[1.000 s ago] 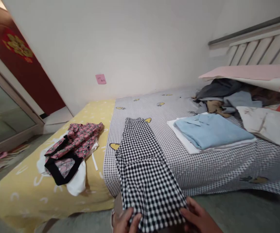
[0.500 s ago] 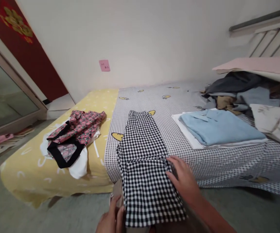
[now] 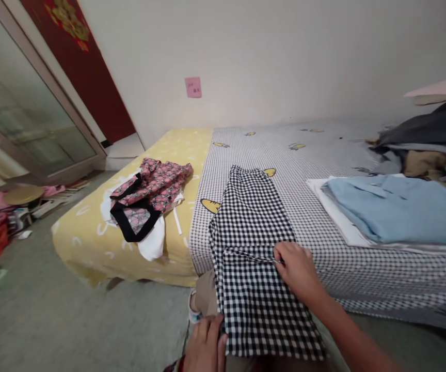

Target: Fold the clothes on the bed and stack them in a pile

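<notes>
Your right grip (image 3: 297,271) is clenched: it pinches a folded edge of the black-and-white gingham garment (image 3: 250,268), near the middle of the cloth. Your left grip (image 3: 205,346) is at the lower left edge of the same garment. It is touching the cloth there, but I cannot tell if it is really grasping it or only resting against it.

The garment lies flat on the bed, on the grey checked sheet (image 3: 362,274) with small carrot prints. Its far end points to the wall, and its near end comes over the edge of the bed toward you. Just beside its lower left side you see a beige trouser leg (image 3: 206,293).

To the left of the garment, on the yellow bedding (image 3: 85,253), there is a pink floral garment with black trim (image 3: 149,191), and it lies partly over a white cloth (image 3: 155,244). To the right, well apart from your right grip, a folded light-blue shirt (image 3: 397,209) sits on a white cloth (image 3: 347,222). Further right and near the wall, dark clothes (image 3: 426,132) lie in a pile. A pink note (image 3: 193,87) is stuck on the wall, and a mirror door (image 3: 25,113) stands at the left.
</notes>
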Tool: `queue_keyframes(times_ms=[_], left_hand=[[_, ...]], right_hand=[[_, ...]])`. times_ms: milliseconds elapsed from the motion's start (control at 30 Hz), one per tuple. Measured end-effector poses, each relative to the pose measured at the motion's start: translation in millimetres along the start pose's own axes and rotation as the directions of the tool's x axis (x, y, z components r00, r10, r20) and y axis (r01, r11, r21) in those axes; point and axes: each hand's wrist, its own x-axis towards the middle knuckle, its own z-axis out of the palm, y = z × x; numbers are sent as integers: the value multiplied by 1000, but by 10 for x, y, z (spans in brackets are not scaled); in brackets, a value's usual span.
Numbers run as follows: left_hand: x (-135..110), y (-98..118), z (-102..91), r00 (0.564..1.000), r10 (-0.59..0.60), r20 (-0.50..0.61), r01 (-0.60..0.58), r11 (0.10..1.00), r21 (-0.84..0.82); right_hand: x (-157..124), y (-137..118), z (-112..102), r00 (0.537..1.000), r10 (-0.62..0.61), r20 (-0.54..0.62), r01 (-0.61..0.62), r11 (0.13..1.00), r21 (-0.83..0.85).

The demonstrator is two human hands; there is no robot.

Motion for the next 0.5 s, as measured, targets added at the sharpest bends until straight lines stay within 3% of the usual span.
queue_keyframes(times_ms=[100,200,300,400,500], left_hand=[[3,20,1,1000,-29,9,29,999,-31],[-2,56,18,999,-47,-10,47,998,-36],[-1,91,18,998,-16,-55,15,1000,-4],[6,121,-18,996,20,-84,-17,999,38],[-4,133,-45,997,32,-77,-28,998,60]], right_hand=[[27,16,16,999,10,42,-10,1000,-9],[44,-4,57,999,-37,-18,33,984,-173],[63,-76,75,998,-55,-2,52,956,-287],[73,-173,30,997,-33,66,49,962,-270],[69,-221,-70,982,-47,184,72,989,-132]])
